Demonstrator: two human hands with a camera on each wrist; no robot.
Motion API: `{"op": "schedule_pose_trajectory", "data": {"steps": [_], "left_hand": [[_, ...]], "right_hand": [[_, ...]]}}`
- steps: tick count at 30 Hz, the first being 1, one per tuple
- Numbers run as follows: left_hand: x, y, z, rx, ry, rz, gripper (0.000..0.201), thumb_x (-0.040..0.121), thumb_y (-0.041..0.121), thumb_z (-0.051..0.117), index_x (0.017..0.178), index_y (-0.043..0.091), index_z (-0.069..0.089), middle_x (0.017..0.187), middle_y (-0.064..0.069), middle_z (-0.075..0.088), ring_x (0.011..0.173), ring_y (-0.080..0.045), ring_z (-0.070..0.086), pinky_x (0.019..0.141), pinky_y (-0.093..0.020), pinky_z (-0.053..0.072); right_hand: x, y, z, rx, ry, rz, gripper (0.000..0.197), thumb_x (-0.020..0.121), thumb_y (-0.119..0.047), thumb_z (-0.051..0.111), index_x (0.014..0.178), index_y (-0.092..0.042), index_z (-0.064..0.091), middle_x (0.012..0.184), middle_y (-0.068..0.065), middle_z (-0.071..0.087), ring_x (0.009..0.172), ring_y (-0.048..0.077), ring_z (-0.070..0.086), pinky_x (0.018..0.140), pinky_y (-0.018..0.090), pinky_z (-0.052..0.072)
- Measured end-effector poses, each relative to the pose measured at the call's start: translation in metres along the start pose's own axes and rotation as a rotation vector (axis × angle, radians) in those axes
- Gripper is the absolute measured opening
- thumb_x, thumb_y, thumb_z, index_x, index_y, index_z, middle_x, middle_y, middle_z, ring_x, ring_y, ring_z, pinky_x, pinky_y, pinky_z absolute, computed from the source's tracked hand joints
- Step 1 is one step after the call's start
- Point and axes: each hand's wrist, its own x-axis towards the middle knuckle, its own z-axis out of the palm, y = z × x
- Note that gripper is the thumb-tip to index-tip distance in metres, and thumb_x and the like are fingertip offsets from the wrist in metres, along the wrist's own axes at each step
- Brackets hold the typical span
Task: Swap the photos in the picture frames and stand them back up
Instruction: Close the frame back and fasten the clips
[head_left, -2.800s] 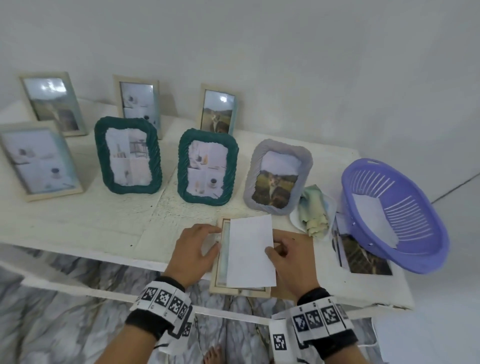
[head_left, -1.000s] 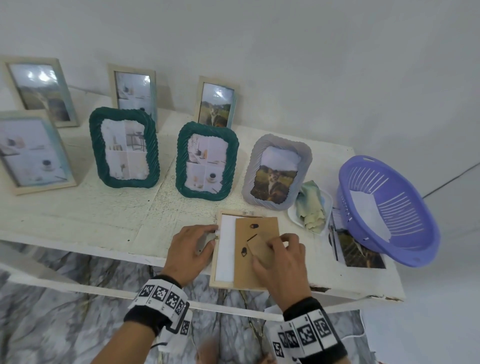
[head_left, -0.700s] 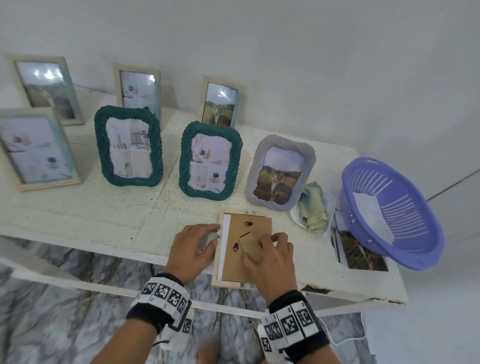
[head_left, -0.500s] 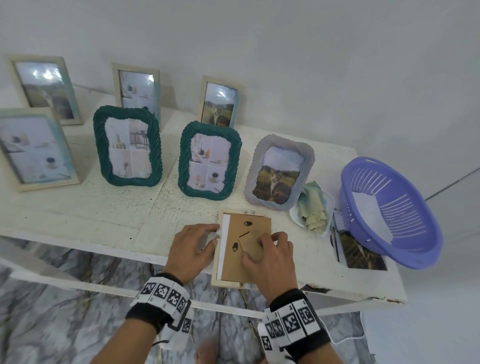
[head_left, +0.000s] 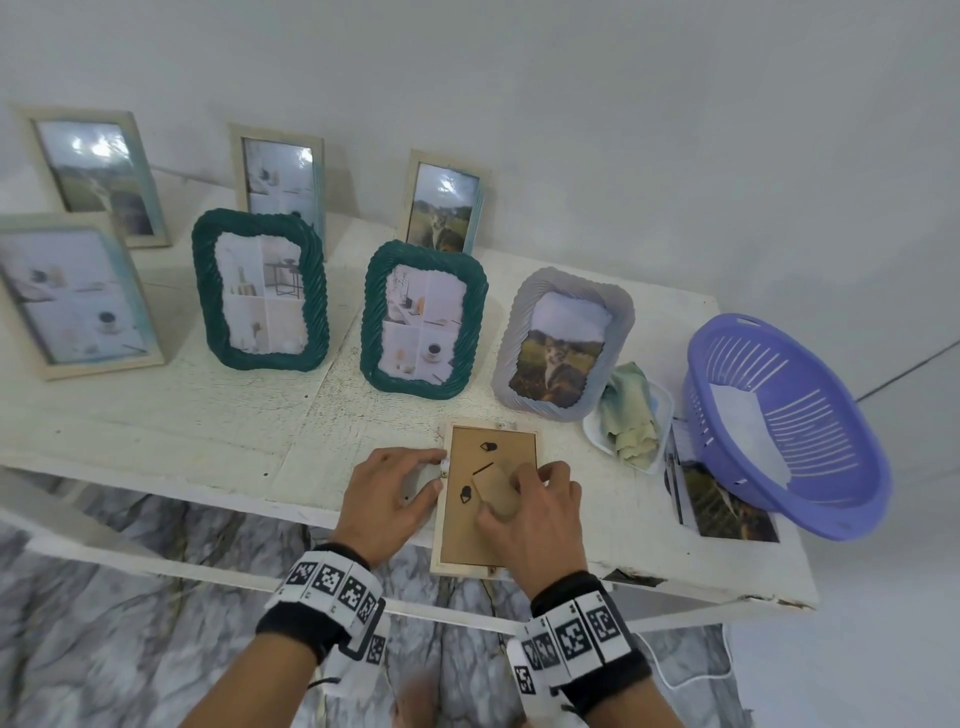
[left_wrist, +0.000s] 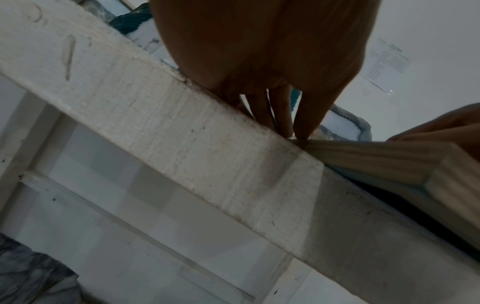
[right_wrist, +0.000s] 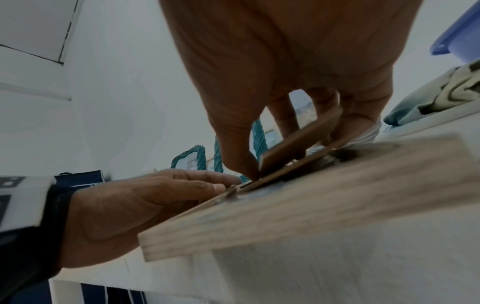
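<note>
A light wooden frame (head_left: 540, 452) lies face down at the table's front edge, its near end hanging over the edge. Its brown backing board (head_left: 467, 530) sits inside it and covers the photo. My right hand (head_left: 519, 496) pinches the board's stand flap (head_left: 491, 483) between thumb and fingers; in the right wrist view the stand flap (right_wrist: 298, 144) is tilted up off the board. My left hand (head_left: 431, 470) lies flat on the table with straight fingers touching the frame's left edge. In the left wrist view its fingertips (left_wrist: 301, 131) meet the frame (left_wrist: 376, 162).
Behind stand two green frames (head_left: 260, 291) (head_left: 425, 319) and a grey frame (head_left: 563, 343), with several wooden ones further back. To the right are a cloth in a small dish (head_left: 628, 410), a purple basket (head_left: 779, 415) and loose photos (head_left: 727, 504) partly under it.
The backing board has slid left and now fills the frame, hiding the white strip of photo. My right hand has stayed on the stand flap; the left hand has kept to the frame's edge.
</note>
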Motion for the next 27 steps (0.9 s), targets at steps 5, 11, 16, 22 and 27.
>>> {"op": "schedule_pose_trajectory", "data": {"steps": [5,11,16,22,27], "left_hand": [[0.0,0.0,-0.001,-0.003,0.003,-0.003,0.05,0.081,0.058,0.043,0.12,0.034,0.064,0.114,0.019,0.064,0.11,-0.003,0.046,0.097,-0.035,0.041],[-0.001,0.004,0.0,0.024,0.008,-0.002,0.052,0.079,0.065,0.048,0.121,0.037,0.063,0.114,0.025,0.06,0.111,0.0,0.045,0.094,-0.031,0.04],[-0.001,0.01,0.0,0.072,-0.009,-0.011,0.062,0.07,0.07,0.052,0.122,0.038,0.059,0.112,0.028,0.054,0.111,-0.001,0.042,0.094,-0.034,0.036],[-0.001,0.011,-0.001,0.057,-0.014,-0.023,0.062,0.069,0.07,0.052,0.122,0.039,0.059,0.112,0.028,0.055,0.114,-0.003,0.042,0.095,-0.034,0.035],[-0.001,0.011,-0.003,0.041,-0.023,-0.033,0.063,0.068,0.07,0.052,0.122,0.038,0.059,0.113,0.028,0.054,0.114,-0.002,0.041,0.099,-0.037,0.037]], "right_hand": [[0.001,-0.001,0.004,-0.072,0.008,-0.017,0.04,0.076,-0.045,0.064,0.098,-0.011,0.062,0.103,0.01,0.048,0.09,0.029,0.045,0.078,0.037,0.044],[0.003,0.021,0.001,0.11,-0.012,-0.076,0.028,0.085,-0.041,0.06,0.097,-0.017,0.07,0.105,0.004,0.05,0.091,0.022,0.046,0.079,0.033,0.045],[0.018,0.056,-0.016,0.392,-0.095,-0.056,0.025,0.089,-0.006,0.059,0.109,-0.02,0.068,0.104,0.0,0.057,0.076,0.006,0.058,0.078,0.024,0.05],[0.034,0.075,-0.026,0.362,-0.232,-0.161,0.02,0.085,-0.011,0.069,0.098,-0.026,0.069,0.097,-0.01,0.063,0.068,0.007,0.055,0.067,0.008,0.041],[0.044,0.077,-0.029,0.335,-0.309,-0.178,0.019,0.085,-0.015,0.07,0.099,-0.026,0.066,0.089,-0.015,0.061,0.064,0.006,0.051,0.066,0.009,0.04]]}}
